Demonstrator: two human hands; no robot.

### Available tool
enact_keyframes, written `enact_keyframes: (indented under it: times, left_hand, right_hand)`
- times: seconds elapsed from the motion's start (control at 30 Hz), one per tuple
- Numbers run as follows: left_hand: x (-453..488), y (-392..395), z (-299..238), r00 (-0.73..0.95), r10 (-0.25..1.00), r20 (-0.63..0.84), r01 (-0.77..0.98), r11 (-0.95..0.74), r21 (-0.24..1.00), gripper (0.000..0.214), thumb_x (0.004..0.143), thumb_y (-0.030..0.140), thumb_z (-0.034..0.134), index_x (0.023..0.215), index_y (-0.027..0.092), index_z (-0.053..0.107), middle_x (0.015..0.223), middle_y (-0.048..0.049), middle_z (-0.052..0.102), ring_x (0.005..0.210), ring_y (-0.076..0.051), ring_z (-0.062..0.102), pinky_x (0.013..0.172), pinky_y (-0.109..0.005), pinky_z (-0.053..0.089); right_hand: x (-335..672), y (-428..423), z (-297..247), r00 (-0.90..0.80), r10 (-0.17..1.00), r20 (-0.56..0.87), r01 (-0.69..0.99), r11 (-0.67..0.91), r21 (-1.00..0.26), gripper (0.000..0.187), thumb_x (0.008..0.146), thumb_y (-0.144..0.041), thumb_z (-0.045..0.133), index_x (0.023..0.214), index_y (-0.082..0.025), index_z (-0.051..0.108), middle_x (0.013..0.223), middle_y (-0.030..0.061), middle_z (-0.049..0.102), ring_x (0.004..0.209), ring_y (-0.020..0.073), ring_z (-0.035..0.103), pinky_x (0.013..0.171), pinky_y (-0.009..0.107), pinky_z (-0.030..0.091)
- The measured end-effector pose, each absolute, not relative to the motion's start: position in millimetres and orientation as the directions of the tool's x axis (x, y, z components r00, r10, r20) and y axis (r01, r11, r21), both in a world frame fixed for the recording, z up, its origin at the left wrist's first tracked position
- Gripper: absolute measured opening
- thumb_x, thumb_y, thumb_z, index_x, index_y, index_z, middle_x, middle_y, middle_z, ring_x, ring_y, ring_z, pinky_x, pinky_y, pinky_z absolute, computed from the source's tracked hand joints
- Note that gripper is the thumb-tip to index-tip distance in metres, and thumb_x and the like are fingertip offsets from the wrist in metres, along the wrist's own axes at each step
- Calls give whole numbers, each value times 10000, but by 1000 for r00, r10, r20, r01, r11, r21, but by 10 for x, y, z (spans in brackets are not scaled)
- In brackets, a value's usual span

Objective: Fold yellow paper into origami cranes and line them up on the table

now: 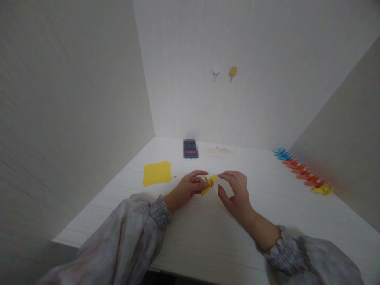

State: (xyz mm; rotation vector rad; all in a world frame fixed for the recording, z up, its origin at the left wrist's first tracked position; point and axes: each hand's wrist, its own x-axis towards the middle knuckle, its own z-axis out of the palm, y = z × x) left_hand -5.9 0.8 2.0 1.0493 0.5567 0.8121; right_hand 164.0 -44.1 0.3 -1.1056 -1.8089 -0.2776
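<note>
A small folded yellow paper crane (211, 181) is pinched between the thumb and fingers of my left hand (192, 184), just above the white table. Its folded parts stick out to the right and downward from my fingertips. My right hand (234, 190) is close on the right side, thumb and fingers spread apart, with nothing between them. The right index fingertip comes very near the paper's right tip; I cannot tell whether it touches. Yellow paper sheets (157, 173) lie flat to the left of my left hand.
A row of folded paper cranes, blue (283, 154), orange (303, 172) and yellow (323, 189), runs along the table's right side. A dark blurred object (190, 149) lies near the back wall. White (216, 69) and yellow (233, 71) hooks are on that wall. Walls close in both sides.
</note>
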Motion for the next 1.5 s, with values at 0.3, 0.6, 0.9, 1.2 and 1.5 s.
enact_keyframes:
  times: [0.3, 0.6, 0.9, 1.2, 1.5]
  left_hand:
    - [-20, 29, -47, 599, 800, -29, -227, 204, 952, 417, 589, 188, 683, 957, 148, 492, 633, 24, 557, 546, -68, 496, 554, -208, 348]
    - [-33, 28, -20, 597, 801, -46, -224, 222, 949, 436, 578, 204, 690, 967, 162, 499, 680, 16, 546, 589, -72, 492, 551, -202, 346]
    - [-44, 76, -33, 504, 862, -59, -254, 214, 943, 394, 606, 213, 661, 965, 155, 509, 741, -10, 558, 595, -70, 499, 539, -192, 352]
    - [-79, 85, -2, 491, 869, -69, -200, 189, 961, 371, 631, 261, 635, 967, 160, 515, 756, -19, 559, 599, -67, 500, 560, -198, 374]
    - [-93, 112, -47, 520, 852, -50, -151, 149, 977, 301, 639, 256, 614, 906, 142, 536, 722, -19, 558, 575, -68, 497, 558, -201, 375]
  right_hand:
    - [1571, -458, 3, -184, 555, 811, 754, 610, -245, 40, 725, -174, 534, 759, -194, 538, 726, 15, 560, 727, 157, 496, 726, 357, 332]
    - [1597, -432, -28, -140, 558, 818, 767, 583, -267, 26, 733, -163, 541, 737, -189, 543, 701, 13, 567, 698, 146, 494, 723, 349, 333]
    - [1645, -371, -54, -72, 609, 790, 800, 508, -319, 56, 749, -201, 529, 702, -173, 539, 678, 10, 553, 695, 141, 486, 725, 330, 321]
    - [1908, -205, -175, 99, 690, 717, 850, 317, -422, 154, 746, -271, 510, 648, -170, 573, 646, 12, 563, 686, 150, 493, 685, 301, 322]
    - [2792, -387, -300, 407, 640, 652, 874, -66, -481, 265, 737, -358, 473, 694, -148, 629, 686, 55, 607, 677, 159, 517, 654, 272, 371]
